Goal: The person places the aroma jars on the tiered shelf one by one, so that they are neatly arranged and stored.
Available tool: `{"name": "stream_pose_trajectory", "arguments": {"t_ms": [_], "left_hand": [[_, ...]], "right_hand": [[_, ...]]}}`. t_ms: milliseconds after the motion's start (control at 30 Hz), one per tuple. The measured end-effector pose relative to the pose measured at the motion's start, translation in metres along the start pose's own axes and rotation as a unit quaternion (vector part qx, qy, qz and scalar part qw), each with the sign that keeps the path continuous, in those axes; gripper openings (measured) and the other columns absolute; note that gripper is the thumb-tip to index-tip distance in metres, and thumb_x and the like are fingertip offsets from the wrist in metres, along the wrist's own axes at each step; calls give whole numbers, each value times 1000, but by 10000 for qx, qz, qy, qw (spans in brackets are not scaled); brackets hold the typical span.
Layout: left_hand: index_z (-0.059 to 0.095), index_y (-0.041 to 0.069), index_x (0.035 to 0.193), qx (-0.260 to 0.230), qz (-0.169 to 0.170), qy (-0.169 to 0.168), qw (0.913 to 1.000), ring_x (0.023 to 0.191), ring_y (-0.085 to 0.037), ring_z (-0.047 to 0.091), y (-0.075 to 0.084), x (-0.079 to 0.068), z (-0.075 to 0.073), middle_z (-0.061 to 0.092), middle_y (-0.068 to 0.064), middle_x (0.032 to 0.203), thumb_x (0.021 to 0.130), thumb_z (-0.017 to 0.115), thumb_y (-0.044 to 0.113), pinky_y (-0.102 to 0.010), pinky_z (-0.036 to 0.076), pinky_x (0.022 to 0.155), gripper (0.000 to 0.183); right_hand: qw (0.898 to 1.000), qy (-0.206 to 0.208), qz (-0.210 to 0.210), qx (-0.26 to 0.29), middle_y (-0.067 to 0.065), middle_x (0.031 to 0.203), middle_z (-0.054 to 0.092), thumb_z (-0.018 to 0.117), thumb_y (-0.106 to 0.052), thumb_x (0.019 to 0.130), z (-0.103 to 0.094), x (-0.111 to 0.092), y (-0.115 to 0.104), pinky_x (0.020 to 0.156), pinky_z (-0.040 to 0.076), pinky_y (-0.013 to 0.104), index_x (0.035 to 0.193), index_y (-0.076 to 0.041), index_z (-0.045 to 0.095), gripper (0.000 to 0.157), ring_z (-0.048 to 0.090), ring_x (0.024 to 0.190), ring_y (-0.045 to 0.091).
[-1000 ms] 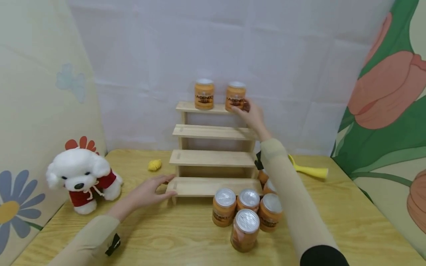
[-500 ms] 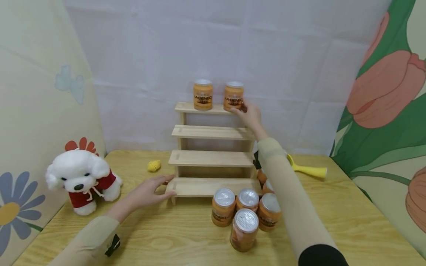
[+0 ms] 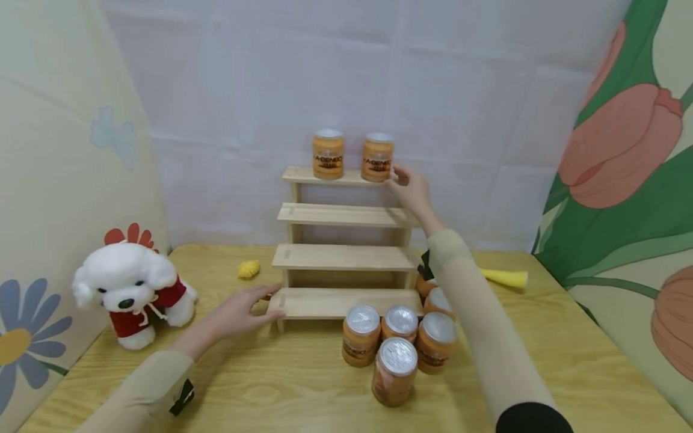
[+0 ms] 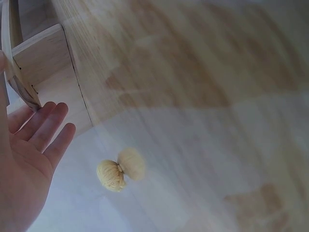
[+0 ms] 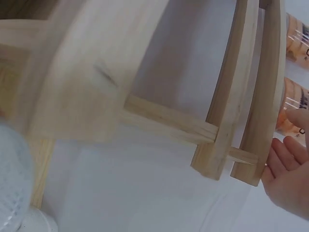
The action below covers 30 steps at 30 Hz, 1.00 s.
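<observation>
Two orange cans with silver lids stand upright on the top step of a four-step wooden shelf (image 3: 346,258): a left can (image 3: 328,155) and a right can (image 3: 377,158). My right hand (image 3: 412,191) is just right of the right can, fingers loosely bent and holding nothing; in the right wrist view the thumb overlaps that can's label. My left hand (image 3: 240,311) rests at the left end of the bottom step, thumb in front, the other fingers fairly straight against the wood, as the left wrist view shows.
Several more orange cans (image 3: 394,371) stand grouped at the shelf's front right corner, some partly behind my right sleeve. A white plush dog (image 3: 127,288) in red sits at left. A yellow yarn ball (image 3: 249,269) lies left of the shelf, a yellow handle (image 3: 506,278) to its right.
My right hand has let go of the right can and drawn slightly right, away from it. The can stays on the top step. The left hand keeps its place.
</observation>
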State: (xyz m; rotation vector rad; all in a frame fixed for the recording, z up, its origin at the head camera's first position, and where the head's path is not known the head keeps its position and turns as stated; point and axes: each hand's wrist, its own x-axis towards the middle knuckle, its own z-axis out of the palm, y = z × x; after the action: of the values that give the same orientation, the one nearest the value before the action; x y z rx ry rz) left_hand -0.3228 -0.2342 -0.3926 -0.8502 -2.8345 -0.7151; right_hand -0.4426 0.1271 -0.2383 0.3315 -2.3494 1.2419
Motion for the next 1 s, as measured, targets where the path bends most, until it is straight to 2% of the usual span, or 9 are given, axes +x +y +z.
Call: {"name": "stream_pose_trajectory", "arguments": {"t_ms": [100, 200, 267, 367, 600, 767, 1000], "left_hand": [[46, 5, 139, 47, 3, 26, 10000, 111, -30, 58, -2, 1, -1, 57, -17, 129, 87, 59, 52, -50, 49, 92, 71], [46, 5, 139, 72, 3, 30, 10000, 111, -30, 58, -3, 2, -2, 57, -17, 129, 87, 58, 52, -50, 49, 91, 71], [46, 5, 139, 70, -1, 15, 10000, 111, -31, 58, -3, 2, -2, 56, -17, 130, 87, 58, 52, -50, 49, 90, 71], [45, 5, 139, 60, -15, -7, 10000, 112, -31, 57, -4, 2, -2, 56, -17, 131, 87, 58, 53, -51, 49, 91, 71], [43, 5, 140, 23, -57, -28, 10000, 113, -32, 56, -6, 3, -3, 55, -18, 131, 88, 57, 52, -53, 48, 91, 71], [44, 5, 140, 64, -45, -1, 10000, 112, -33, 57, -7, 3, -4, 56, -19, 130, 88, 57, 53, -53, 48, 91, 72], [44, 5, 140, 67, -113, -48, 9999, 114, -36, 55, -8, 4, -1, 58, -19, 126, 88, 57, 54, -54, 47, 92, 73]], "right_hand": [[9985, -186, -267, -447, 17, 130, 57, 63, -16, 90, -3, -3, 3, 103, 44, 36, 131, -1, 53, 45, 55, 118, 29], [9938, -576, -450, -840, 14, 135, 54, 62, -18, 91, -6, -7, 5, 108, 38, 39, 134, -4, 51, 46, 50, 124, 29], [9910, -829, -520, -912, 13, 138, 50, 61, -18, 91, -10, -11, 5, 110, 35, 42, 136, -5, 49, 49, 45, 128, 29], [9894, -1111, -554, -752, 15, 141, 47, 62, -18, 91, -19, -20, 4, 112, 32, 45, 137, -2, 47, 51, 40, 132, 31], [9860, -1586, -402, -335, 16, 144, 43, 57, -21, 94, -44, -46, 16, 114, 29, 41, 140, -2, 41, 53, 38, 134, 30], [9869, -1569, -357, -58, 21, 141, 44, 58, -19, 94, -57, -65, 31, 113, 31, 43, 139, 1, 42, 51, 41, 131, 34], [9875, -1533, -337, 115, 27, 135, 48, 59, -14, 93, -66, -90, 57, 109, 36, 47, 135, 5, 44, 48, 45, 126, 39]]}}
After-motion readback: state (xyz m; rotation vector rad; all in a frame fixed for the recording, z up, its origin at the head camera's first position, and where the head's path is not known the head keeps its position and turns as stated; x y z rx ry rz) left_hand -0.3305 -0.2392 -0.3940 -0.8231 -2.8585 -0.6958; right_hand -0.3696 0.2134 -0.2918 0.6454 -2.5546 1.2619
